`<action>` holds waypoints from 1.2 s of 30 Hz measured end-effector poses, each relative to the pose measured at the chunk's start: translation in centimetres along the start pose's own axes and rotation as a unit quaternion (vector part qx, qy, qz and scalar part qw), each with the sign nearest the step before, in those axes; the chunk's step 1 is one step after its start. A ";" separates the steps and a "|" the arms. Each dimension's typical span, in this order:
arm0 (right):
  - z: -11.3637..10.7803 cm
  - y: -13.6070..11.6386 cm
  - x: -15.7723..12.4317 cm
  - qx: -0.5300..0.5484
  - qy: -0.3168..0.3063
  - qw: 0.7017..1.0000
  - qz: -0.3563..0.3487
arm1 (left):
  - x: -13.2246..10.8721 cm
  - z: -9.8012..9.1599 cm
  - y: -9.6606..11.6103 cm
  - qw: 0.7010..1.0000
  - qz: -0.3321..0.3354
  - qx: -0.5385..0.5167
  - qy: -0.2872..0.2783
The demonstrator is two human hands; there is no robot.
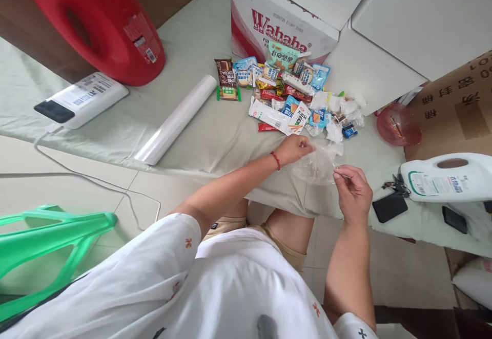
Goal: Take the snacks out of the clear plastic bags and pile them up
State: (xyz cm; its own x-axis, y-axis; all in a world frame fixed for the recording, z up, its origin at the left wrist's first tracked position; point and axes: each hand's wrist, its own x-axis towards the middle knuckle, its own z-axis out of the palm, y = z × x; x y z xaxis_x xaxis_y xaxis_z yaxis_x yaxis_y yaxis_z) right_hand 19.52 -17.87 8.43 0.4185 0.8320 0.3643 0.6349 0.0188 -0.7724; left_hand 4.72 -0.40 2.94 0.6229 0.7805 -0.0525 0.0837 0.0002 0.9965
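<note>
A clear plastic bag (315, 167) is stretched between my two hands, just above the near edge of the covered table. My left hand (294, 149), with a red cord at the wrist, pinches its left side with closed fingers. On the other side my right hand (352, 188) grips the bag's edge between thumb and fingers. Beyond them lies a heap of wrapped snacks (294, 88), among them a green pouch (282, 55), blue packets and a white-green packet (300, 118). Crumpled clear wrappers (348, 107) lie at the heap's right side.
A white Wahaha carton (280, 26) stands behind the snacks. To the left are a plastic-film roll (177, 119), a white device (82, 99) and a red jug (115, 37). Rightward sit a pink bowl (397, 124), a white detergent bottle (446, 180) and a black wallet-like item (389, 207). A green stool (57, 226) stands lower left.
</note>
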 end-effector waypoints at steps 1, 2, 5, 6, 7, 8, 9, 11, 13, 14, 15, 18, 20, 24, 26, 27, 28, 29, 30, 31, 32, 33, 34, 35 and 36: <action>0.1 0.4 -0.6 0.026 0.039 0.998 0.034 | -0.3 0.1 -0.1 0.999 0.004 -0.035 0.032; 0.3 1.0 -1.3 0.059 0.079 0.992 0.082 | -0.7 0.2 -0.3 0.995 0.001 -0.079 0.064; 0.8 3.0 -3.5 0.151 0.135 0.947 0.248 | -2.4 0.0 -0.7 0.971 -0.045 -0.197 0.126; 1.0 3.5 -4.2 0.159 0.138 0.938 0.277 | -2.9 -0.1 -0.9 0.966 -0.057 -0.211 0.139; 1.0 3.7 -4.6 0.152 0.138 0.937 0.283 | -3.5 -0.2 -1.0 0.964 -0.060 -0.212 0.150; 1.1 3.7 -4.9 0.134 0.137 0.944 0.268 | -4.0 -0.3 -1.0 0.964 -0.055 -0.205 0.159; 1.2 3.5 -4.9 0.111 0.133 0.956 0.235 | -4.4 -0.3 -1.0 0.966 -0.046 -0.196 0.164; 1.4 2.6 -4.4 0.055 0.090 0.984 0.143 | -5.2 -0.3 -0.9 0.970 -0.029 -0.184 0.156; 1.8 1.6 -3.3 -0.017 0.018 0.998 0.054 | -5.8 -0.2 -0.6 0.973 -0.023 -0.184 0.136; 2.0 1.2 -2.7 -0.054 -0.016 0.998 0.020 | -6.1 -0.2 -0.4 0.974 -0.025 -0.190 0.124; 2.1 0.9 -2.2 -0.085 -0.045 0.995 -0.004 | -6.4 -0.3 -0.2 0.973 -0.029 -0.198 0.113; 2.0 0.7 -1.3 -0.105 -0.063 0.992 -0.013 | -7.2 -1.3 0.2 0.963 -0.061 -0.239 0.108; 1.5 0.9 -1.5 -0.078 -0.032 0.996 0.022 | -7.5 -2.3 0.2 0.946 -0.089 -0.281 0.134; 0.9 1.6 -2.8 0.053 0.026 0.987 0.149 | -7.9 -3.8 -0.2 0.916 -0.139 -0.346 0.151; 1.1 2.0 -3.7 0.152 0.044 0.960 0.229 | -7.9 -3.8 -0.4 0.901 -0.167 -0.373 0.142; 1.2 2.3 -4.1 0.193 0.042 0.942 0.272 | -7.9 -3.8 -0.5 0.895 -0.182 -0.382 0.143; 1.3 2.7 -4.5 0.218 0.030 0.924 0.313 | -7.9 -3.7 -0.5 0.892 -0.194 -0.382 0.145; 1.3 3.0 -4.8 0.226 0.013 0.909 0.350 | -8.0 -3.6 -0.5 0.893 -0.201 -0.373 0.148; 1.2 3.3 -5.0 0.217 0.001 0.902 0.374 | -8.1 -3.5 -0.5 0.898 -0.206 -0.360 0.149; 1.0 3.6 -5.1 0.192 0.004 0.905 0.379 | -8.2 -3.6 -0.5 0.903 -0.209 -0.345 0.146; 0.8 3.7 -5.1 0.158 0.019 0.917 0.365 | -8.3 -3.6 -0.4 0.911 -0.207 -0.329 0.137; 0.5 3.7 -5.0 0.122 0.039 0.935 0.331 | -8.5 -3.7 -0.4 0.920 -0.202 -0.312 0.122; 0.3 3.4 -4.7 0.087 0.056 0.953 0.283 | -8.8 -3.7 -0.3 0.929 -0.194 -0.295 0.107; 0.3 3.0 -4.2 0.054 0.059 0.971 0.227 | -9.0 -3.7 -0.2 0.938 -0.187 -0.278 0.093; 0.5 2.3 -3.7 0.022 0.045 0.985 0.166 | -9.3 -3.6 -0.1 0.946 -0.180 -0.258 0.079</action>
State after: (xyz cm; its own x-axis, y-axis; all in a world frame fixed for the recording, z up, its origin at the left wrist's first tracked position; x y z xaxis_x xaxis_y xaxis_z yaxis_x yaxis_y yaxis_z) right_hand 19.12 -20.67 5.03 0.6555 0.7439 0.1304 0.4247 -0.2204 -0.8781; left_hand -3.92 -5.39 3.58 0.4996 0.7550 -0.4248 -0.1483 0.5576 0.8167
